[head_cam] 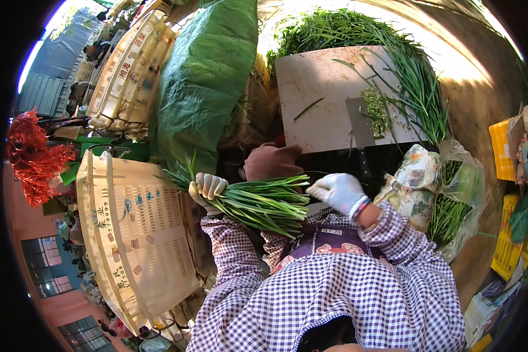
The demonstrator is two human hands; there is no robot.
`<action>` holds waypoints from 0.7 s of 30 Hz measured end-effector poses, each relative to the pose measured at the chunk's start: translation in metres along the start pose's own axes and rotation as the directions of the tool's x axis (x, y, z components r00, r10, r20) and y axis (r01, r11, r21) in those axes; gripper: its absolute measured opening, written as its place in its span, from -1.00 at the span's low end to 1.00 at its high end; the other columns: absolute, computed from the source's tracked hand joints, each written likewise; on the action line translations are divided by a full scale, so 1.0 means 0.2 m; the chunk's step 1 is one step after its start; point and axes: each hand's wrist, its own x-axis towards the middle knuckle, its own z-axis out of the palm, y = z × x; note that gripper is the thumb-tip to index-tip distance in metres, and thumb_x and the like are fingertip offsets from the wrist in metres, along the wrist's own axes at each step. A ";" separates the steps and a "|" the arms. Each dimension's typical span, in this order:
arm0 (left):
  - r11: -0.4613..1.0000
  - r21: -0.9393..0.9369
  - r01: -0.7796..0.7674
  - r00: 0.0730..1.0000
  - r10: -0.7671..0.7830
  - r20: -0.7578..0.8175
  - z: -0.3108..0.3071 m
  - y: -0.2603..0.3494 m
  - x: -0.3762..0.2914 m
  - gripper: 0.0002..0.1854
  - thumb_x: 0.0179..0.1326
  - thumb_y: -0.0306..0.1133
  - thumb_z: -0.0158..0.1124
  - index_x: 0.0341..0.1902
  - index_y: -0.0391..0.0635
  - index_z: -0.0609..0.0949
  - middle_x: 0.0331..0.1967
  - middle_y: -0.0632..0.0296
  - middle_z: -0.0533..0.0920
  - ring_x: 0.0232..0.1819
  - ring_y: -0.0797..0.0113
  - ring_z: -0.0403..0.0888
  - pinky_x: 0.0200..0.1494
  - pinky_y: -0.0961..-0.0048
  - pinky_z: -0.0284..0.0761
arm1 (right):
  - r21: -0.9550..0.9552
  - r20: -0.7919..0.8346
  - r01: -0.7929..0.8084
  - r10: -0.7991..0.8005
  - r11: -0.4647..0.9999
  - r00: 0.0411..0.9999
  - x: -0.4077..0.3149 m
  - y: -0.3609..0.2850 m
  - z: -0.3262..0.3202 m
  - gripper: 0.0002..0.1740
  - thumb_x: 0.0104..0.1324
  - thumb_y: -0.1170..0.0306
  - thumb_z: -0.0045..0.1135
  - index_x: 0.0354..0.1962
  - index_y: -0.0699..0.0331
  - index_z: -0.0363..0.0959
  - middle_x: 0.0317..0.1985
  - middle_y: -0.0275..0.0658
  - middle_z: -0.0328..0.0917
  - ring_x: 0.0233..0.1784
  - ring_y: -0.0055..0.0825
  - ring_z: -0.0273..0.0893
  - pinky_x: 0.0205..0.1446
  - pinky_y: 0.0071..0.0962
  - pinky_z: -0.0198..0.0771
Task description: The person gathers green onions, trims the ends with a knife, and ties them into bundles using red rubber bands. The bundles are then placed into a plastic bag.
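My left hand (pixel 208 189), in a pale work glove, grips a bunch of long green garlic chives (pixel 264 202) near one end. The cut-looking pale ends point right, across my lap. Just off those ends is my right hand (pixel 339 193), gloved in white and slightly blurred, its fingers drawn together. Whether a thin stalk is between them is unclear. Beyond both hands lies a whitish board (pixel 312 97). On it rest a cleaver (pixel 360 121) with a dark handle, a little heap of chopped pale-green trimmings (pixel 375 110), and loose leaves.
More chives (pixel 339 28) are piled behind and right of the board. Chives in a clear plastic bag (pixel 455 207) stand at my right, beside a patterned cloth bundle (pixel 416 171). Left are a plastic crate (pixel 154 237), green sheeting (pixel 207 75) and red plastic twine (pixel 37 158).
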 end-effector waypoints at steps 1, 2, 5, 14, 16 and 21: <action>1.000 -0.001 0.005 1.000 -0.005 0.000 0.00 0.00 0.00 -0.72 0.44 -0.24 -0.03 -0.41 -0.07 0.47 -0.65 0.42 0.40 -0.63 0.57 0.36 -0.38 0.54 0.36 | 0.149 -0.028 0.069 -0.065 0.986 0.997 0.02 -0.05 0.04 -0.60 0.24 -0.02 0.16 -0.32 0.13 0.68 -0.39 -0.12 0.63 -0.27 -0.16 0.60 -0.19 -0.25 0.46; 1.000 0.001 0.008 1.000 -0.008 0.001 0.00 0.00 0.00 -0.72 0.43 -0.24 -0.03 -0.41 -0.07 0.47 -0.66 0.42 0.40 -0.64 0.57 0.36 -0.39 0.54 0.36 | 0.164 -0.007 0.036 -0.036 0.986 0.999 0.04 -0.08 0.08 -0.60 0.24 0.00 0.18 -0.26 0.15 0.68 -0.33 -0.11 0.65 -0.26 -0.16 0.61 -0.15 -0.29 0.48; 1.000 0.016 0.027 0.999 -0.027 0.018 0.01 0.01 0.01 -0.71 0.42 -0.22 -0.01 -0.42 -0.05 0.47 -0.66 0.43 0.41 -0.65 0.57 0.36 -0.39 0.55 0.36 | 0.652 0.109 -0.181 0.145 0.736 0.983 0.12 -0.11 0.16 -0.67 0.23 0.14 0.25 -0.18 0.18 0.66 -0.35 -0.09 0.66 -0.27 -0.20 0.62 -0.12 -0.34 0.48; 0.999 0.048 0.000 1.000 0.000 -0.009 0.00 0.01 -0.01 -0.73 0.40 -0.25 0.03 -0.44 -0.05 0.45 -0.67 0.42 0.39 -0.68 0.59 0.35 -0.42 0.56 0.39 | 0.023 -0.007 -0.126 0.127 0.992 0.992 0.13 -0.05 0.22 -0.74 0.16 0.14 0.10 -0.40 0.14 0.58 -0.31 -0.15 0.63 -0.22 -0.16 0.61 -0.10 -0.21 0.51; 1.000 0.029 -0.010 1.000 0.009 0.023 -0.02 0.02 -0.02 -0.73 0.43 -0.23 -0.02 -0.38 -0.07 0.48 -0.65 0.43 0.40 -0.65 0.57 0.36 -0.38 0.51 0.37 | -0.094 -0.025 -0.185 0.183 0.978 0.983 0.13 0.02 0.21 -0.75 0.14 0.15 0.10 -0.42 0.12 0.60 -0.33 -0.15 0.64 -0.26 -0.14 0.62 -0.15 -0.19 0.53; 0.998 -0.007 -0.061 0.998 0.061 0.027 -0.03 0.03 -0.05 -0.73 0.44 -0.22 -0.02 -0.41 -0.04 0.43 -0.63 0.42 0.39 -0.64 0.59 0.35 -0.35 0.53 0.39 | -0.653 -0.042 -0.335 0.409 0.679 0.911 0.05 0.23 0.02 -0.81 0.08 0.26 0.14 -0.49 0.11 0.68 -0.49 -0.08 0.64 -0.40 -0.14 0.65 -0.33 -0.22 0.55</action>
